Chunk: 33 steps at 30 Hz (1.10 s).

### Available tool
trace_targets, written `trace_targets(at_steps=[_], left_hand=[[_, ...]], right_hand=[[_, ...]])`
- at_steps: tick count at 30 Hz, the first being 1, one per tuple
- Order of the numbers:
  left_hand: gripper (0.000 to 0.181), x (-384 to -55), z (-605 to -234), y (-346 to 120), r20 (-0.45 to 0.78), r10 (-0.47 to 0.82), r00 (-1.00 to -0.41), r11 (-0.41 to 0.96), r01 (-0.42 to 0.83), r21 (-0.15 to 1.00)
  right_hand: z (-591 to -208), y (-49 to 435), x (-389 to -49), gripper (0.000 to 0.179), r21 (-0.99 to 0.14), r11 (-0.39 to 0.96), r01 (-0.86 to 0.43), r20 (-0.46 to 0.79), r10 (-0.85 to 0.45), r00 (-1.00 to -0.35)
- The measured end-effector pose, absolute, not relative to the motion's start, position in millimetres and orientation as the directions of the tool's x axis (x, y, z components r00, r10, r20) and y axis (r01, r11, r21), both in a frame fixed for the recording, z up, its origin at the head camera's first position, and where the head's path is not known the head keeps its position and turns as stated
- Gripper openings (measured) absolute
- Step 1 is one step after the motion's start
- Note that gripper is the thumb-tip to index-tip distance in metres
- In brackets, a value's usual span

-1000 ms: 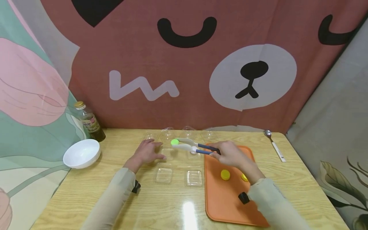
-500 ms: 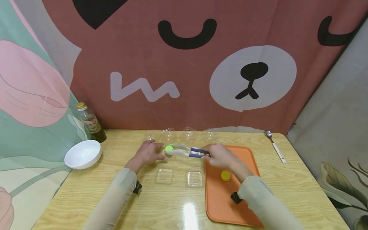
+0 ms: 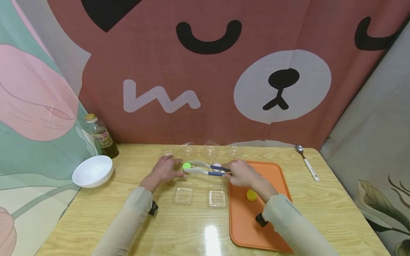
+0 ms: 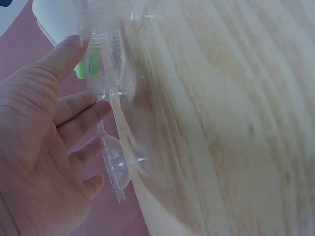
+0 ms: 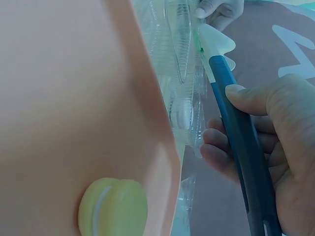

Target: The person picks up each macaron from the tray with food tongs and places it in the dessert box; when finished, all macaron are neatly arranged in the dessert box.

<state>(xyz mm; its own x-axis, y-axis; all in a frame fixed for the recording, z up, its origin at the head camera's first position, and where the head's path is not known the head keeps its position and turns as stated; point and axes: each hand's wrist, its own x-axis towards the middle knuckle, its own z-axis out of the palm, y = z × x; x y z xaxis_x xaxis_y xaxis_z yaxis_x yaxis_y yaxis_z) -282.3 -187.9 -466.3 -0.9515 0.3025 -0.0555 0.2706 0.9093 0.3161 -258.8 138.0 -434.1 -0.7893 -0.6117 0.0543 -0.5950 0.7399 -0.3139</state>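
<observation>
My right hand [image 3: 241, 172] holds a pair of tongs [image 5: 236, 128] with dark blue handles and pale tips. The tips reach a green macaron [image 3: 187, 166], which sits between them in a clear plastic box [image 4: 106, 81]. My left hand [image 3: 164, 170] steadies that box from its left side, thumb at the near edge and fingers at the far edge. A pale macaron [image 3: 216, 166] lies in the neighbouring box, partly covered by the tongs. On the orange tray [image 3: 243, 227] under my right arm is a yellow macaron [image 5: 113, 206].
Two more clear boxes [image 3: 183, 196] stand nearer me. Domed clear lids [image 3: 187, 151] line the back. At the left are a white bowl [image 3: 93, 171] and a bottle of dark liquid [image 3: 104, 138]; a spoon [image 3: 307, 163] lies at the right. A printed curtain [image 3: 160, 124] hangs behind the table.
My right hand has moved left and a little nearer, bringing the green macaron in the tongs down into the box. A second yellow macaron is now hidden by my right arm. My left hand stays put.
</observation>
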Motion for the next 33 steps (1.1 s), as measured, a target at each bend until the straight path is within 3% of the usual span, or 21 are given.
trace_targets(at_steps=[24, 33], left_hand=[[0.076, -282.3, -466.6, -187.8, -0.06, 0.296, -0.953, 0.904, 0.26, 0.339], [0.08, -282.7, -463.5, -187.9, -0.061, 0.313, -0.948, 0.915, 0.284, 0.288]], right_hand=[[-434.9, 138.7, -257.8, 0.038, -0.31, 0.746, -0.59, 0.049, -0.607, -0.793], [-438.4, 147.2, -255.4, 0.032, -0.337, 0.715, -0.613, 0.121, -0.613, -0.781]])
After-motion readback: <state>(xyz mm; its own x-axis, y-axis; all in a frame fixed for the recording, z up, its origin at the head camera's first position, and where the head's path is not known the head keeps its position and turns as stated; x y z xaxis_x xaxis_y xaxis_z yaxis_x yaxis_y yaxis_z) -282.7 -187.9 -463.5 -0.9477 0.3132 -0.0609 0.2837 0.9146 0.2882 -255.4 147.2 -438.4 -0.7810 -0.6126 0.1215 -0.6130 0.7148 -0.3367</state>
